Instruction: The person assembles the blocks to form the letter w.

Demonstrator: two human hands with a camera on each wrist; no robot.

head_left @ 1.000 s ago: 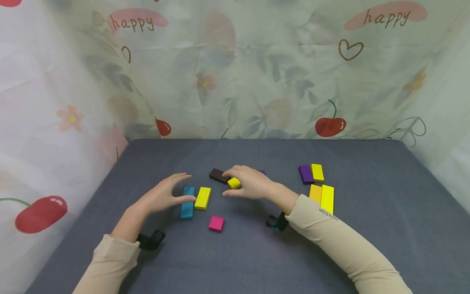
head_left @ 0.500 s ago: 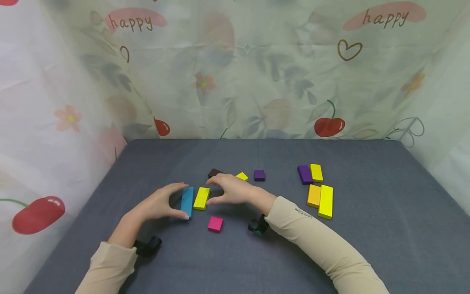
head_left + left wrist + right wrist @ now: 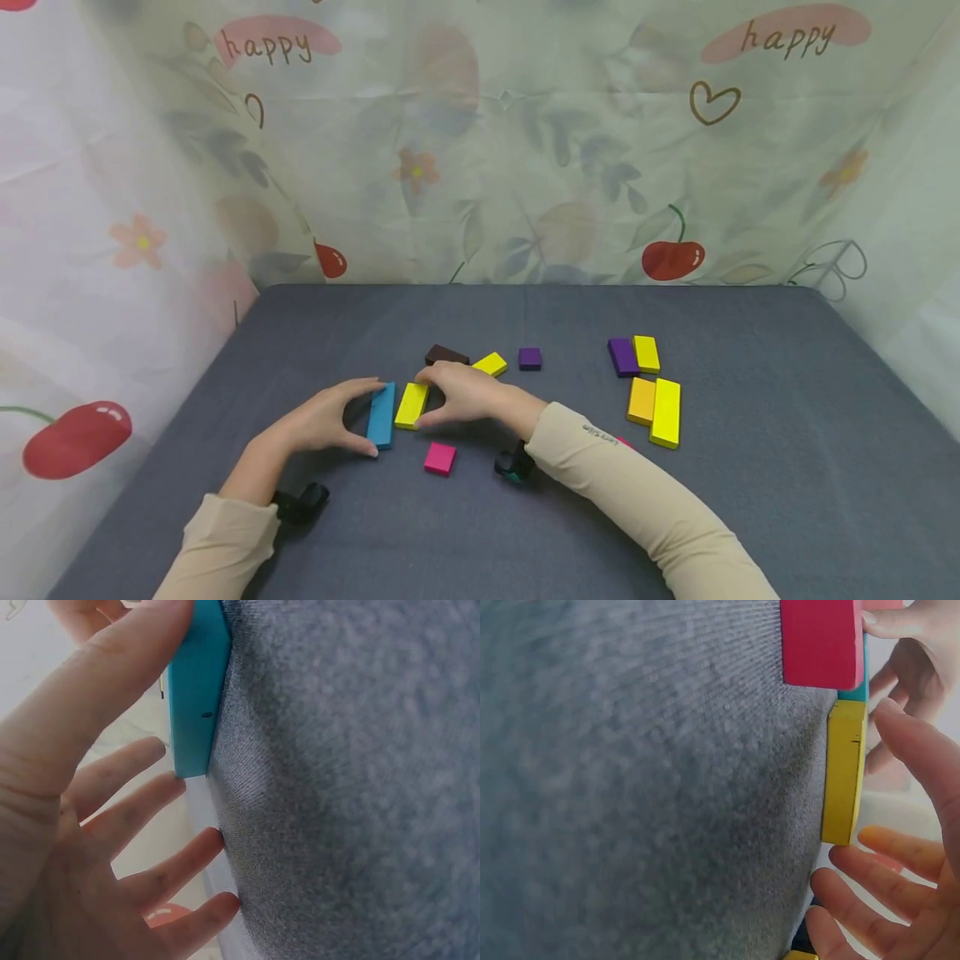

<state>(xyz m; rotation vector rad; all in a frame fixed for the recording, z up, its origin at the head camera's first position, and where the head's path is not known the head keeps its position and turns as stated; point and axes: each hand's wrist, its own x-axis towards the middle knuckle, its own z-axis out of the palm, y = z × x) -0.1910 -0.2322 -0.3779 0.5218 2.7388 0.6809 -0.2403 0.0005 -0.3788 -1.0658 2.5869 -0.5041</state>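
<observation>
My left hand (image 3: 322, 421) curves beside the blue block (image 3: 381, 415), which lies flat on the grey cloth. The thumb is near the block's front end and the forefinger near its back end; the left wrist view shows the other fingers spread. A yellow block (image 3: 412, 406) lies just right of the blue one. Thumb and forefinger of my right hand (image 3: 467, 393) stand apart at the two ends of this yellow block, as the right wrist view (image 3: 844, 772) of the yellow block confirms. Toward me lies a small pink block (image 3: 440, 459). Whether either hand presses its block is unclear.
Behind the right hand lie a brown block (image 3: 446, 356), another yellow block (image 3: 491, 363) and a purple block (image 3: 529, 359). Farther right are a purple block (image 3: 623, 357), an orange block (image 3: 641, 401) and two yellow ones. Something pink (image 3: 625, 442) shows behind the right sleeve. A printed curtain (image 3: 510, 192) hangs behind.
My right hand has moved left and slightly toward me, from the back blocks to the yellow block. My left hand has come down around the blue block's ends. The blocks look unmoved.
</observation>
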